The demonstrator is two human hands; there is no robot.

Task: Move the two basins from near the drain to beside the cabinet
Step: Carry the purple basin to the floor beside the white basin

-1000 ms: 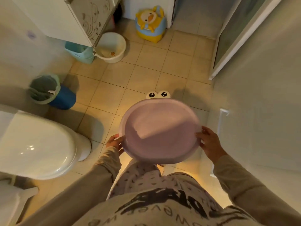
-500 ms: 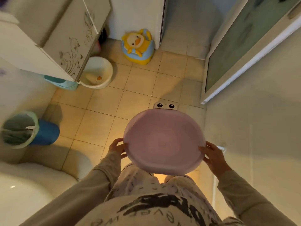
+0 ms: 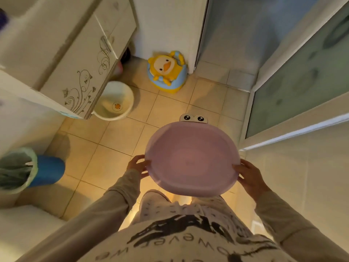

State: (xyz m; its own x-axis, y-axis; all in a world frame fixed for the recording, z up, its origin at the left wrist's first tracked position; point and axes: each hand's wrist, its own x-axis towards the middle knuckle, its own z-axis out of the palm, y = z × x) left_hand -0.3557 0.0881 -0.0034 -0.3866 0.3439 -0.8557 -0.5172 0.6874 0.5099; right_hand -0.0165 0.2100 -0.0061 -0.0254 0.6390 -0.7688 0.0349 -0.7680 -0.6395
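I hold a round pink basin [image 3: 191, 159] with two cartoon eyes on its far rim, level at waist height over the tiled floor. My left hand [image 3: 137, 165] grips its left rim and my right hand [image 3: 249, 175] grips its right rim. A white basin [image 3: 114, 101] with a small duck print inside sits on the floor, touching the corner of the white cabinet [image 3: 75, 59] with its floral pattern, at upper left. No drain shows in view.
A yellow duck potty [image 3: 167, 71] stands by the far wall. A blue bin [image 3: 28, 169] with a liner is at left, a toilet [image 3: 22, 225] at lower left. A frosted glass door [image 3: 300, 76] lines the right. Open tiles lie between me and the cabinet.
I have moved forward with the pink basin. The cabinet, white basin and duck potty have come closer, and the toilet has slid out to the lower left. Both hands keep their grip.
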